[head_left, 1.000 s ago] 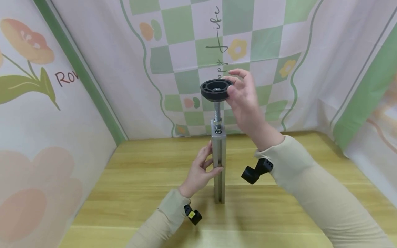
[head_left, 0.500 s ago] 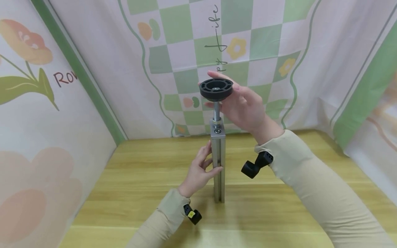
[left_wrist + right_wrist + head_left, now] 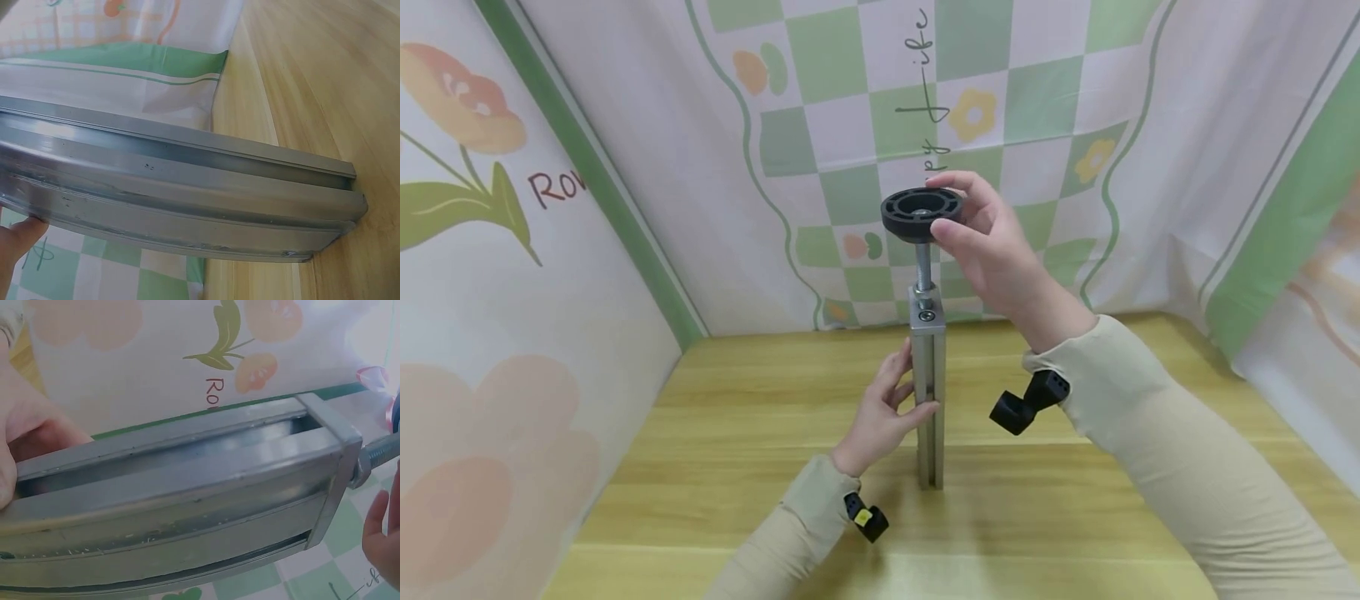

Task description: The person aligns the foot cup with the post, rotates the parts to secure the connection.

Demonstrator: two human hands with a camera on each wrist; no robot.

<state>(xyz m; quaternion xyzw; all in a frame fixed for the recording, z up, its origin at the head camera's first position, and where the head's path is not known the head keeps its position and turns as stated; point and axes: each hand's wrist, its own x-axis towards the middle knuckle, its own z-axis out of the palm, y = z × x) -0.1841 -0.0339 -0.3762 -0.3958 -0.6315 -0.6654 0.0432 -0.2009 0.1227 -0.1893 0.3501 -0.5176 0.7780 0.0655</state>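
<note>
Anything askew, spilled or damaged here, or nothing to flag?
Nothing major stands out: the aluminum profile stands upright on the wood-grain table, a black leveling foot atop its threaded rod. Only small pale flecks mark the profile's side in the right wrist view, perhaps wear or dirt.

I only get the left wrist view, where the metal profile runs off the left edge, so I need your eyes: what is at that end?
Observer: A black disc, on a threaded rod standing out of the profile.
Operator: Is anything touching the disc?
Observer: Yes, the right hand grips its rim, with the thumb on the near side.
Operator: Anything else on the rod?
Observer: A nut, close to the end plate.
</note>
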